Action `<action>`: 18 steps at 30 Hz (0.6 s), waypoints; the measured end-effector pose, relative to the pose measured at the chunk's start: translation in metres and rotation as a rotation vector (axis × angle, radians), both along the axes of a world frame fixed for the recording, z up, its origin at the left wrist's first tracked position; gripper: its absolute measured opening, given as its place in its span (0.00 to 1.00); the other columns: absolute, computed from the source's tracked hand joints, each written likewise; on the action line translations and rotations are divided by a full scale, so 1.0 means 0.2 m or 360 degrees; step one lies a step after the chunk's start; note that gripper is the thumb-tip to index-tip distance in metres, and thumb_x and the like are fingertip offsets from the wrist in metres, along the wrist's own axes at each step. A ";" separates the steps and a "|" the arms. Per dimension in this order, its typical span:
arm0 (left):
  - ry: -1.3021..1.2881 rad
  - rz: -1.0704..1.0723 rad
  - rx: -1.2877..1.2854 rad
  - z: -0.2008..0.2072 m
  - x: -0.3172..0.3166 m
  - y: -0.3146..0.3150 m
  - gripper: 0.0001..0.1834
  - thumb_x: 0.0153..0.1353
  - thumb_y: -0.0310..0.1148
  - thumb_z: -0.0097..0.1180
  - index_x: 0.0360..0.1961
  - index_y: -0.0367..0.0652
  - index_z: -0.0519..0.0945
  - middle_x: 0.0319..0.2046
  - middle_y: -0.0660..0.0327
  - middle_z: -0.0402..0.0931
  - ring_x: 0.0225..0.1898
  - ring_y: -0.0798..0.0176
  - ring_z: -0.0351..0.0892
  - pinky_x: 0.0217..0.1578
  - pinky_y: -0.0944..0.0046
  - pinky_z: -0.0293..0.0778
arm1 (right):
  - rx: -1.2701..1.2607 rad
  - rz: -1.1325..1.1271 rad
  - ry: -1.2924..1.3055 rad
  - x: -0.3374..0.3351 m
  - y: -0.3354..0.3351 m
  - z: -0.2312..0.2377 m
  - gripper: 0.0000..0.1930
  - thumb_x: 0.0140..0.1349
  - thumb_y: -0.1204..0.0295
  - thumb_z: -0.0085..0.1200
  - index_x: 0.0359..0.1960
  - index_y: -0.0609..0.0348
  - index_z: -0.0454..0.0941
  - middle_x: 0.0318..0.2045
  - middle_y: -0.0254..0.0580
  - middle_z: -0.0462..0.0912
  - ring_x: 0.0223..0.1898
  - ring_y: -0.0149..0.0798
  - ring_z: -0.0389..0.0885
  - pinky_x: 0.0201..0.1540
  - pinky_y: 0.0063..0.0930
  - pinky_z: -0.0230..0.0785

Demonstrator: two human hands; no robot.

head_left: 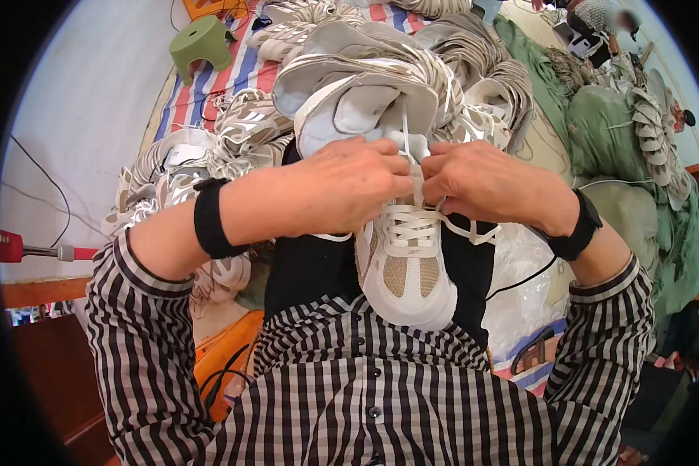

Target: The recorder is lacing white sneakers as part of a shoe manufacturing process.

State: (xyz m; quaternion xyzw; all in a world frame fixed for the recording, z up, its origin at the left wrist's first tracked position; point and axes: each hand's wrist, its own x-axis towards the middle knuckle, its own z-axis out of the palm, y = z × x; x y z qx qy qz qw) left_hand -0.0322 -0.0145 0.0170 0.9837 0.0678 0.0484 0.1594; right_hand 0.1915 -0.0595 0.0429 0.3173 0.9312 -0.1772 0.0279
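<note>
A white and beige sneaker (410, 291) rests on my lap, toe toward me. Its flat off-white shoelace (412, 225) criss-crosses the lower eyelets, with loose lengths hanging on both sides. My left hand (357, 182) is closed at the left eyelet edge, fingertips pinching the lace by the tongue. Opposite it, my right hand (478, 182) is closed on the lace at the right eyelet edge, and a loop of lace trails from beneath it. The fingertips are partly hidden behind the knuckles. Just beyond the hands stand nested unfinished shoe uppers (373, 101), their pale linings showing.
More laced uppers (248, 124) lie in bunches at left on a striped sheet (248, 58). A green stool (202, 46) stands at the far left. Green sacks (610, 132) line the right side, and clear plastic (516, 272) lies beside my right leg. Another person (594, 23) is at the far right.
</note>
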 end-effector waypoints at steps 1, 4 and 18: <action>-0.0104 -0.0032 0.0014 0.01 0.01 0.02 0.20 0.48 0.25 0.61 0.46 0.40 0.77 0.42 0.57 0.75 0.48 0.51 0.72 0.46 0.55 0.72 | 0.0004 0.0014 -0.0053 0.00 0.01 0.00 0.07 0.46 0.77 0.64 0.29 0.59 0.81 0.33 0.38 0.80 0.43 0.46 0.78 0.42 0.39 0.73; 0.0087 -0.0087 -0.0009 0.05 0.05 0.05 0.17 0.47 0.25 0.62 0.42 0.41 0.80 0.42 0.57 0.76 0.49 0.52 0.72 0.47 0.55 0.71 | 0.0010 0.0039 0.0002 0.00 0.01 -0.01 0.06 0.46 0.77 0.64 0.27 0.59 0.81 0.31 0.39 0.80 0.42 0.46 0.78 0.40 0.40 0.73; 0.0448 -0.0223 0.0005 0.06 0.11 0.06 0.11 0.46 0.27 0.63 0.34 0.40 0.84 0.38 0.57 0.76 0.47 0.52 0.75 0.48 0.54 0.71 | -0.0248 -0.0147 -0.0108 -0.01 0.05 -0.12 0.10 0.56 0.68 0.51 0.29 0.59 0.82 0.26 0.50 0.82 0.33 0.56 0.81 0.39 0.45 0.73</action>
